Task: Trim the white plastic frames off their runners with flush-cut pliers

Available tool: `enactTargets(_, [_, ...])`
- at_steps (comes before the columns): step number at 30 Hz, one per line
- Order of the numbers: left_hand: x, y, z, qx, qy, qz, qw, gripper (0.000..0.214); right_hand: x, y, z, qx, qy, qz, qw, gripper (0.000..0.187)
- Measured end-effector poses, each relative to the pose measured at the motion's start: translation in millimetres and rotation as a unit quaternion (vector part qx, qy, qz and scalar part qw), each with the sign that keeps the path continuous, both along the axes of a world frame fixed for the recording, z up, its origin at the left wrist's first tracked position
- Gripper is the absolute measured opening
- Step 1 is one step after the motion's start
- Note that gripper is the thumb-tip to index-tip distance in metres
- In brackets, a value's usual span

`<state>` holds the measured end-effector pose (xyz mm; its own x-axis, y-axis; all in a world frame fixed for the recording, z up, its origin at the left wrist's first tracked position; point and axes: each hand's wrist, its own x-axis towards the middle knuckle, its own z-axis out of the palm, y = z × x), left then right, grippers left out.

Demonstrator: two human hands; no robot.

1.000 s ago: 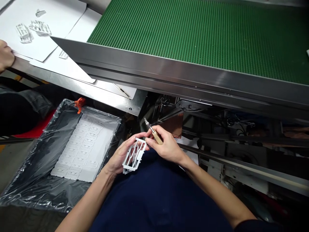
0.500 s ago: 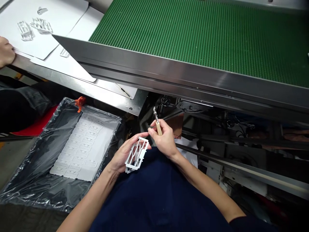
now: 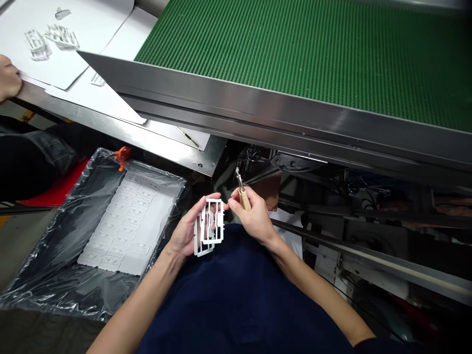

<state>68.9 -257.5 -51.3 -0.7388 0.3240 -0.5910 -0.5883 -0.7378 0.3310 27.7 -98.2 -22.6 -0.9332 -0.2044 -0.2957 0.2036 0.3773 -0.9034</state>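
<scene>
Under a ribbed green conveyor belt (image 3: pixel 295 54) edged by a metal side rail (image 3: pixel 228 96), dark machine parts (image 3: pixel 291 161) crowd the workshop background. On the belt's near side, a person in dark blue clothing (image 3: pixel 236 295) works with both bare hands. The left hand (image 3: pixel 184 231), in front of the belt's left half, pinches a pair of white openwork frames (image 3: pixel 220 219) between thumb and fingers, one overlapping the other. The right hand (image 3: pixel 255 216), also in front of the belt, has its grip closed around the tan handle of a metal-tipped tool (image 3: pixel 244 200), the tip angled up toward the belt and apart from the frames. To the left of the belt, a metal worktop (image 3: pixel 177 151) carries white paper sheets (image 3: pixel 106 101), two small piles of white pieces (image 3: pixel 62 37) and, just beside the rail, a slim pointed implement (image 3: pixel 189 137). Farther left of the belt, a co-worker's hand (image 3: pixel 8 78) is at the worktop's edge. Below and left of the belt, a dark crate (image 3: pixel 98 189) lined with clear film holds rows of flat white parts (image 3: pixel 114 231), an orange clip (image 3: pixel 121 156) at its rim.
</scene>
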Motion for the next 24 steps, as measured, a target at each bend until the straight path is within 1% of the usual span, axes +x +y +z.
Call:
enactTargets(2, [-4,-1,0.1,0.005,0.006,0.031,0.999,0.030,5,1,-3.9,-0.037,-0.036,-0.010,0.999,0.015])
enactTargets(4, [-6,-2,1.5,0.004,0.016,0.056,0.998,0.029,12,1,-5.7,-0.096,-0.085,0.008,0.992,0.017])
enactTargets(6, [-8,-2,3.1,0.003,0.021,0.068,0.997,0.029,19,0,-5.5,-0.153,-0.127,0.030,0.980,0.018])
enactTargets(8, [-8,-1,4.1,0.005,0.020,0.073,0.997,0.028,25,-2,-4.5,-0.187,-0.144,0.032,0.971,0.020])
enactTargets(11, [-7,-1,4.2,0.012,0.016,0.076,0.997,0.028,30,-5,-3.5,-0.191,-0.128,0.016,0.973,0.019])
enactTargets(14, [-9,-2,2.5,0.002,0.018,0.076,0.997,0.032,29,-4,-2.7,-0.164,-0.105,0.015,0.981,0.019])
enactTargets(16, [-10,-2,0.3,-0.048,0.019,0.072,0.996,0.034,29,-2,-2.0,-0.130,-0.080,0.012,0.988,0.018])
enactTargets(17, [-11,-1,-0.9,-0.096,0.022,0.068,0.993,0.033,29,-1,-1.5,-0.103,-0.059,0.010,0.993,0.017])
enactTargets(18, [-11,0,-1.9,-0.158,0.031,0.066,0.985,0.033,29,0,-1.1,-0.068,-0.029,0.010,0.997,0.016])
enactTargets(19, [-11,1,-2.5,-0.228,0.047,0.065,0.970,0.034,29,1,-0.7,-0.028,0.008,0.015,0.999,0.015])
enactTargets(21, [-12,4,-1.8,-0.349,0.094,0.060,0.930,0.039,30,1,-0.2,0.043,0.094,0.046,0.994,0.015])
enactTargets(22, [-12,5,-0.4,-0.387,0.117,0.057,0.913,0.042,31,0,0.0,0.066,0.133,0.070,0.987,0.016])
enactTargets(24, [-12,8,3.5,-0.418,0.144,0.041,0.896,0.047,33,-2,0.2,0.087,0.185,0.117,0.972,0.017])
